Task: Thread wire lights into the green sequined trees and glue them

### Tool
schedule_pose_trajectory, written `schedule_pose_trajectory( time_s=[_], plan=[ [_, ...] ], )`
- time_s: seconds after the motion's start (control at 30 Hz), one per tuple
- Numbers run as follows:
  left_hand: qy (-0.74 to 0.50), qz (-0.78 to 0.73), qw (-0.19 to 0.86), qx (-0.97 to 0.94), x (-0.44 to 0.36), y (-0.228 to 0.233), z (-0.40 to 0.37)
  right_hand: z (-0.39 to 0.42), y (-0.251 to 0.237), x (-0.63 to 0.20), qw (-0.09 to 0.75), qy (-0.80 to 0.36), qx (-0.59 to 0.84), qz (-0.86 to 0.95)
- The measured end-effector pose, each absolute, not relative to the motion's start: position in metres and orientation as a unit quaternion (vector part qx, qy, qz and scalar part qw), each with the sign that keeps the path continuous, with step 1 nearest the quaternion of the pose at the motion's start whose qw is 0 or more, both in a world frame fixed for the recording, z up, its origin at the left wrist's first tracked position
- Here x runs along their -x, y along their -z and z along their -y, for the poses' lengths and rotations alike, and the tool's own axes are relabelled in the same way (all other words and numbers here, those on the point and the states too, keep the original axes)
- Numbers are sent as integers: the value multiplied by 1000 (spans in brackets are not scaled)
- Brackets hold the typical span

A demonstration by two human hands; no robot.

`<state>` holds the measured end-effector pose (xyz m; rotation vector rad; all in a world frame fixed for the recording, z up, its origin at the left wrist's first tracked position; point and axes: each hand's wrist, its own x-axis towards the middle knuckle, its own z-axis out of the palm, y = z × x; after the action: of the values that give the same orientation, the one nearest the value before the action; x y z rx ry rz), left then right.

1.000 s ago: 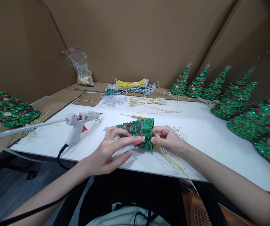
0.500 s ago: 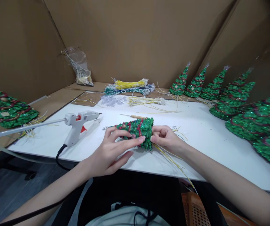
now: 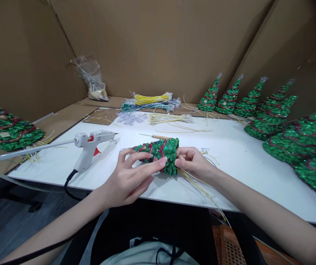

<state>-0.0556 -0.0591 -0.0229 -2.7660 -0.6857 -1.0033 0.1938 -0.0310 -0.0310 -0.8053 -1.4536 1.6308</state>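
A small green glittery Christmas tree (image 3: 171,156) with red garland lies on its side, its tip to the left and its base to the right. My left hand (image 3: 130,180) is laid over its near side, fingers bent round it and holding it steady. At the base, the fingers of my right hand (image 3: 193,160) are pinched together; what they grip inside the tree is hidden. Yellow and white wires (image 3: 199,184) trail from the base toward the table's front edge. Just behind the tree lies an awl (image 3: 160,137) with a wooden handle.
A white glue gun (image 3: 87,151) with a long glue stick stands left. Bundled wires (image 3: 152,98) and clear plastic pieces (image 3: 132,118) lie at the back, near a plastic bag (image 3: 96,82). Several finished trees (image 3: 226,100) line the right side; another tree (image 3: 14,129) stands far left.
Both hands and the tree are almost where they were. My left fingers have shifted slightly on the tree, and the whole view has moved a little.
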Motion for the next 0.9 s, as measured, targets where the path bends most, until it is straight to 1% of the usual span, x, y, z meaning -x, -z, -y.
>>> schedule_pose_trajectory(
  time_s=[0.27,0.6,0.9],
  plan=[
    [308,229,132,914,48,21,71,30,32,-192,398,-642,321,571],
    [271,252,169,913,43,18,80,31,38,-191,408,-631,316,580],
    [276,243,183,912,43,20,78,31,40,-191,414,-631,331,566]
  ],
)
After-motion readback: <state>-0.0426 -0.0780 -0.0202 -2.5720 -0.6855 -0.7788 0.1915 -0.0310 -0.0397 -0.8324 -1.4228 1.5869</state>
